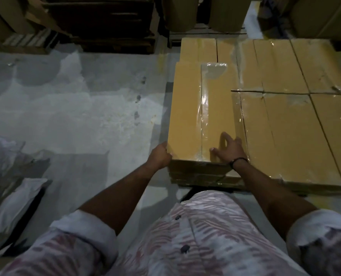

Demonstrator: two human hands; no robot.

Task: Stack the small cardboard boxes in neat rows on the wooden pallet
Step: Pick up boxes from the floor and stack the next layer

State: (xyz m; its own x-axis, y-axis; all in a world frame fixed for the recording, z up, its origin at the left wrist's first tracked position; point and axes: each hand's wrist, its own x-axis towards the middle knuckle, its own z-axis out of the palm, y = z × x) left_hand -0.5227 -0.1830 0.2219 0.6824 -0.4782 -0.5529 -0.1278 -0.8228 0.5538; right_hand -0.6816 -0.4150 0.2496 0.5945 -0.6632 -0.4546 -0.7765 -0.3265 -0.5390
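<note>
A long taped cardboard box (187,108) lies on top of the stack at its left end, its near end at my waist. My left hand (160,155) grips the box's near left corner, fingers curled over the edge. My right hand (228,149) rests flat on the box's top near its front edge, fingers spread, a dark band on the wrist. To the right, several similar boxes (285,124) lie side by side in rows, wrapped in shiny tape. The wooden pallet under the stack is hidden by the boxes.
Grey concrete floor (76,108) stretches to the left of the stack. Dark stacked pallets (106,22) and large cardboard rolls (201,12) stand at the back. White sacks (8,186) lie at the lower left. More cartons (321,14) stand at the back right.
</note>
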